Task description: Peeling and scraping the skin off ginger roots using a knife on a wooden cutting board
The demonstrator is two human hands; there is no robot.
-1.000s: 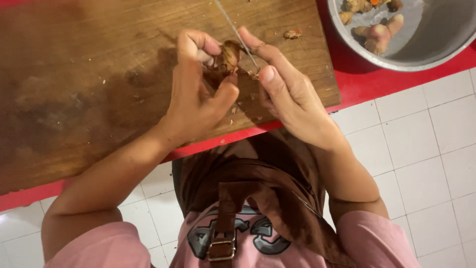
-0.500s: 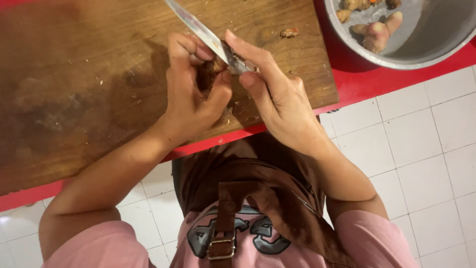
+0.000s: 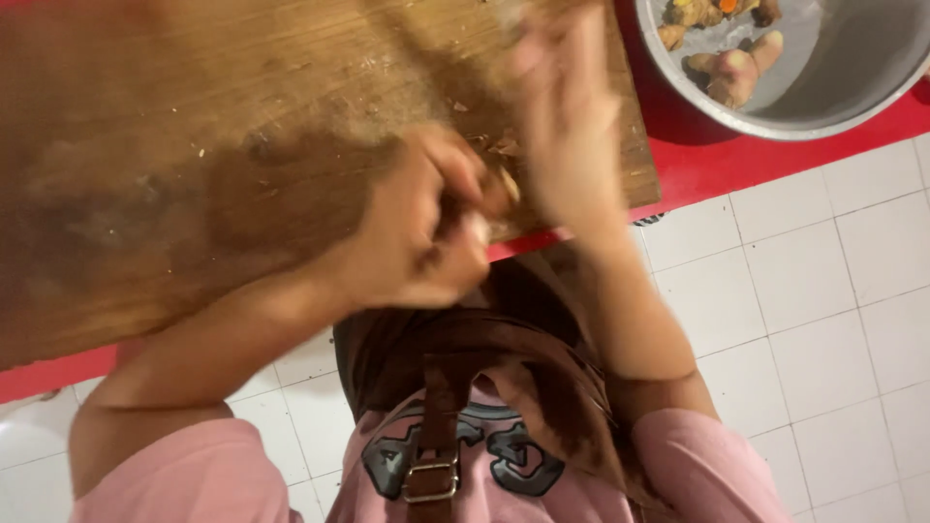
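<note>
Blurred, the left hand (image 3: 421, 232) curled around a small pale root piece (image 3: 477, 228) at the near edge of the board (image 3: 194, 145). Whether the right hand (image 3: 567, 126), raised over the board, gripped anything could not be told. A bowl (image 3: 852, 87) of roots sat beyond.

A kitchen: worn wooden cutting board (image 3: 194, 145) on a red counter (image 3: 736, 165), steel bowl (image 3: 852, 87), white-tiled floor (image 3: 804, 320).

Left hand (image 3: 426, 232) curled, right hand (image 3: 567, 126) blurred, fingers extended.
</note>
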